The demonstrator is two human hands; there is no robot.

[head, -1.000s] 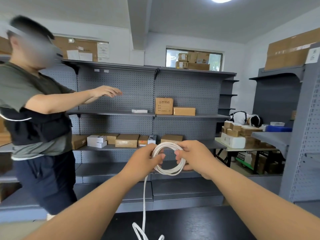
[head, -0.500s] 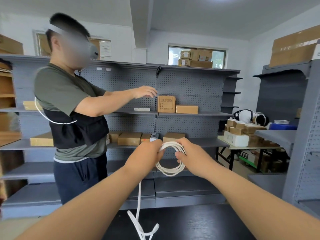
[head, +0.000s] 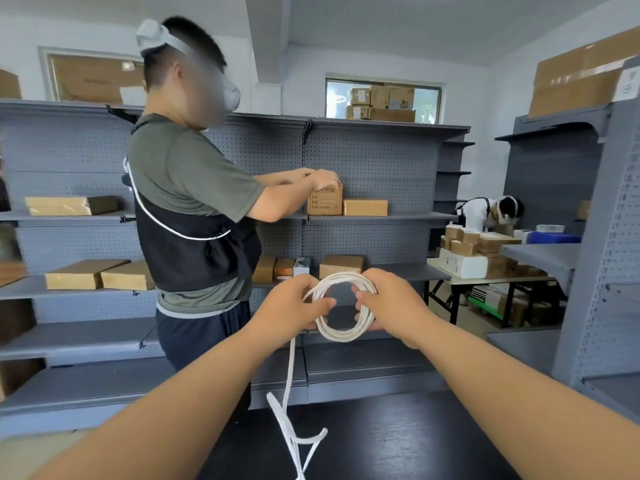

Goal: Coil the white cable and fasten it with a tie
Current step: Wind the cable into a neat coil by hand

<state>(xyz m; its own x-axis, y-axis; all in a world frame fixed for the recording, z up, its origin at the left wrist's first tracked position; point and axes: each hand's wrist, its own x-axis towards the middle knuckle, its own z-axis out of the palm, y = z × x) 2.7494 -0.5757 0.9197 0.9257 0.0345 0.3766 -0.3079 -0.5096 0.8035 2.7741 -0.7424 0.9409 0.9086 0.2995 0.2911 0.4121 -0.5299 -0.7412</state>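
Grip: both hands clamp the white cable (head: 346,306); left hand (head: 294,306) pinches the coil's left side, right hand (head: 391,303) wraps its right side.
Cable: several round loops held up in the air between the hands, above the dark desk (head: 398,441).
Loose end: one strand drops from below the left hand and lands in a tangle on the desk's near edge.
Beyond the coil: a grey shelving unit (head: 374,237); a person in a green shirt (head: 194,188) stands left of the coil, right against the shelves.
That person's hands: on a cardboard box (head: 325,201) on the shelf above the coil, a flatter box (head: 365,207) just beside it.
Shelf behind the coil: small cartons (head: 341,265) lined up, partly hidden by the hands.
Right of the coil: a table stacked with boxes (head: 474,247), another person bent over behind it.
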